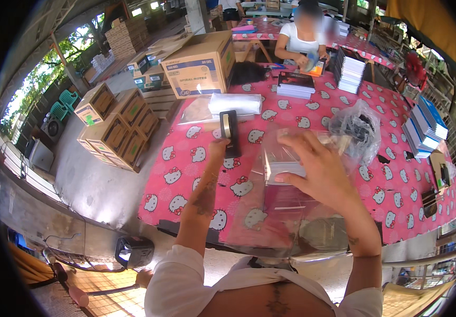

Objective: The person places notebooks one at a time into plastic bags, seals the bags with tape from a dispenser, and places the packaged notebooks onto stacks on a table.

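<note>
My left hand point(219, 148) is closed at the near left side of a black tape dispenser point(231, 147) that carries a roll of tape. Its fingertips are partly hidden there. Fingers spread, my right hand point(320, 169) lies over a stack of white-paged notebooks point(281, 170) wrapped in clear plastic. The thumb rests by the stack's edge. A large sheet of clear plastic point(257, 219) spreads on the table in front of me, running under the stack. Behind the dispenser lies a folded bundle of white plastic point(236, 104).
The pink patterned table point(177, 177) also bears a large cardboard box point(199, 66), crumpled clear plastic point(357, 127), and stacks of notebooks point(348, 71). Blue notebooks point(426, 127) stand at the right edge. A person point(302, 42) works across the table. Boxes point(122, 129) are piled on the floor at left.
</note>
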The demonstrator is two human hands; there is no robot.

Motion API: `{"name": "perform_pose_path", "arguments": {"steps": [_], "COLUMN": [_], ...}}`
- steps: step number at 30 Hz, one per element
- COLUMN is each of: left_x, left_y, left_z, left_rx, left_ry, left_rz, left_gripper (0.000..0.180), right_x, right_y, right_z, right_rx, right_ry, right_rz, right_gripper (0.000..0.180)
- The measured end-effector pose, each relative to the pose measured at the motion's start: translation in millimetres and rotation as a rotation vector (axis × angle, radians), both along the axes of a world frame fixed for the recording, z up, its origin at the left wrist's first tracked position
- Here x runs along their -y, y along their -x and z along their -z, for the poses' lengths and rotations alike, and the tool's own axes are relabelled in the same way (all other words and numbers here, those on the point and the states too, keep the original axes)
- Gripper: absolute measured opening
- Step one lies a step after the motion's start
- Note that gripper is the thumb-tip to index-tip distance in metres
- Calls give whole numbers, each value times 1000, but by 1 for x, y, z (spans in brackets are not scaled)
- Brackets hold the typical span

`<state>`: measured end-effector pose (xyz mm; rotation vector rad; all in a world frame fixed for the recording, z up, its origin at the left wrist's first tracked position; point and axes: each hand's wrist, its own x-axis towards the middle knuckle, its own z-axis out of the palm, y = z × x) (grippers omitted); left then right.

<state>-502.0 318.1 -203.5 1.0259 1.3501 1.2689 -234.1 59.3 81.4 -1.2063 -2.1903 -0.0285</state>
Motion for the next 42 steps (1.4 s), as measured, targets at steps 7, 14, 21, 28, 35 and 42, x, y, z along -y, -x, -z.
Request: {"name": "perform_pose_path", "arguments": {"steps": [7,14,21,28,35,42], "left_x": [35,94,108,108,129,128], "left_y": [29,-15,-53,-92,-124,-145], "left_z": [35,-152,-233,-242,-211,-190], "left_rx": [-1009,161,-244,-382,-582,-573], "left_ry": [-214,-550,-875,-851,-1080,-1007], "left_rz": [-286,737,1010,1059,810,782], "left_gripper": [10,24,22,13,14,14], "right_x": [-8,-14,-11,28,60,3], "right_y": [18,14,6,-42,-125,-134], "right_z": [-10,-9,-20,1,28,102], "right_rx": [65,139,144,442,-408,109], "right_ry": [212,275,266,516,47,212], "right_rz": [-77,94,23,-54,46,-220], "right_gripper": [51,60,56,32,34,77]}}
